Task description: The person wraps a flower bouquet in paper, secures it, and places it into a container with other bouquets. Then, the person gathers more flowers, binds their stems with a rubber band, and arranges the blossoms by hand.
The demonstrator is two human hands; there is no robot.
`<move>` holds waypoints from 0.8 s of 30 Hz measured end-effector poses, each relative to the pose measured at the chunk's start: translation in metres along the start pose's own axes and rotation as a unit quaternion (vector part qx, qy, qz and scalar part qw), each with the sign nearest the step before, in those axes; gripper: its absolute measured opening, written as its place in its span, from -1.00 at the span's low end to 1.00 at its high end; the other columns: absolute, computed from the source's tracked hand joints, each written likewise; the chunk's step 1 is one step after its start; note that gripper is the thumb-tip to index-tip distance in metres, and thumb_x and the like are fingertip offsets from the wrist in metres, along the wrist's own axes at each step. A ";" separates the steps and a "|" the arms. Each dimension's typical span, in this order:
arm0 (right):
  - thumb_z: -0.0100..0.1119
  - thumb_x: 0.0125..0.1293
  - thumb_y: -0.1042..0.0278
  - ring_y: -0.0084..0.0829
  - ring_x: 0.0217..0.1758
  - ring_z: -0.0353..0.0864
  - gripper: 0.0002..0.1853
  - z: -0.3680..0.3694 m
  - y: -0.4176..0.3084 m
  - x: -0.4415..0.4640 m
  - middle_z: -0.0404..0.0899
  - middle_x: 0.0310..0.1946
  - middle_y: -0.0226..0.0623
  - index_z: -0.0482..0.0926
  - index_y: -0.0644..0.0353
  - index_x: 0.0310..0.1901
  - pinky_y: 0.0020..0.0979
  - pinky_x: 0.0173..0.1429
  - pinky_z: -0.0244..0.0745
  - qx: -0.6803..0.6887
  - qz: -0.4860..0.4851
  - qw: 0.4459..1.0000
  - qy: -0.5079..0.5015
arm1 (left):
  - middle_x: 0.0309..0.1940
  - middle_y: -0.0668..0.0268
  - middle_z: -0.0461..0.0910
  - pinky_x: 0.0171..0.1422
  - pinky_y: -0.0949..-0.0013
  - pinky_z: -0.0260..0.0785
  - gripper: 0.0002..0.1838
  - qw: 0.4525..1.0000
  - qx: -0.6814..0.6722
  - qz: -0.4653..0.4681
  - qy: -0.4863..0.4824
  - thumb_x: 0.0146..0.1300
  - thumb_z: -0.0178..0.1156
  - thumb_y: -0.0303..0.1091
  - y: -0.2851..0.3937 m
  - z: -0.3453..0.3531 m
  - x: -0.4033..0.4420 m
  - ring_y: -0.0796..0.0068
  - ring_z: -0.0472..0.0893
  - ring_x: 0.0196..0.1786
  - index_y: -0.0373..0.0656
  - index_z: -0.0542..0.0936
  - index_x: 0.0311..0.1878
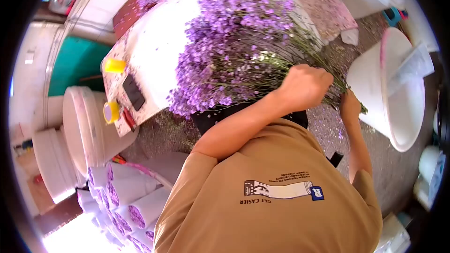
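One tan shirt (276,173) fills the foreground, left hand (307,85) and right hand (350,107) clasping one purple flower bunch (220,65).

The left forearm (248,124) slants across the front of the torso, left hand (307,85) fisted; right arm (359,147) reaches forward, right hand (350,106) curled nearby.

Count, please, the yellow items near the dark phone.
2. One yellow item is above and left of the dark phone in the picture; the other, a yellow roll, is beside the red tool. Others may be hidden under the purple flowers.
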State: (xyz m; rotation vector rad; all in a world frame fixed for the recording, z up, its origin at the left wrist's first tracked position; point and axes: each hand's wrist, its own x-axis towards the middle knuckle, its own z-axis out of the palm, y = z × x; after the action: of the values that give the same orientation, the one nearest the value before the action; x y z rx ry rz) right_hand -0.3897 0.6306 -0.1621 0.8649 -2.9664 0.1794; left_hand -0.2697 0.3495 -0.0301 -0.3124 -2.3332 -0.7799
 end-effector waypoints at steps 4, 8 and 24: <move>0.20 0.48 0.21 0.25 -0.26 0.64 -0.72 0.011 0.011 -0.003 0.65 -0.37 0.15 0.52 0.28 -0.26 0.14 -0.19 0.46 0.049 0.029 0.998 -0.004 | -0.55 0.26 0.51 -0.39 0.14 0.48 -0.93 1.000 -0.024 -0.001 -0.008 0.08 0.26 -0.44 0.006 0.010 -0.012 0.16 0.62 -0.48 -0.13 0.53 -0.41; 0.15 0.51 0.25 0.16 -0.32 0.66 -0.71 0.018 0.024 -0.009 0.66 -0.42 0.14 0.60 0.34 -0.26 0.06 -0.22 0.47 0.101 0.047 0.994 0.017 | -0.55 0.24 0.51 -0.40 0.14 0.47 -0.92 0.999 -0.019 0.003 -0.032 0.07 0.24 -0.47 0.005 0.010 -0.022 0.14 0.62 -0.48 -0.15 0.52 -0.41; 0.39 0.33 0.29 -0.21 0.03 0.69 -0.57 -0.120 -0.214 0.047 0.69 -0.02 -0.13 0.60 0.29 0.17 -0.24 0.16 0.59 0.376 -0.315 0.867 -0.092 | -0.45 0.39 0.35 -0.38 0.43 0.08 -0.87 0.833 -0.320 -0.224 0.392 0.53 0.13 -0.41 -0.030 -0.334 0.010 0.56 0.25 -0.46 -0.25 0.55 -0.17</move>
State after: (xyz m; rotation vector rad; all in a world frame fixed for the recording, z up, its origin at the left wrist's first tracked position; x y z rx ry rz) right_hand -0.3126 0.4417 -0.0188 1.9482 -2.5254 1.3202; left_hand -0.1201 0.1232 0.1671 0.2698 -1.3106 -1.5666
